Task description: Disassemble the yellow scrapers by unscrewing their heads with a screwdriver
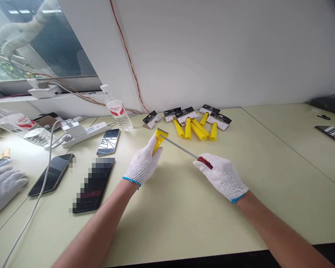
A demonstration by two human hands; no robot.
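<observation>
My left hand (143, 162), in a white knitted glove with a blue cuff, is closed around a yellow scraper (158, 141). A metal blade edge shows at the scraper's top. In my gloved right hand (222, 175) is a screwdriver (181, 147) with a red handle and a long steel shaft. Its shaft points left, and the tip meets the scraper's head just below the blade. Both tools are held above the table, and my left fingers hide the lower part of the scraper's handle.
Several yellow tube-shaped handles (187, 128) and black-and-white cards (151, 119) lie near the wall. Leftward are a water bottle (118, 113), a power strip (85, 134), phones (108, 142) and a loose white cable (41, 190). A white glove (5, 186), perhaps worn, shows at the left edge.
</observation>
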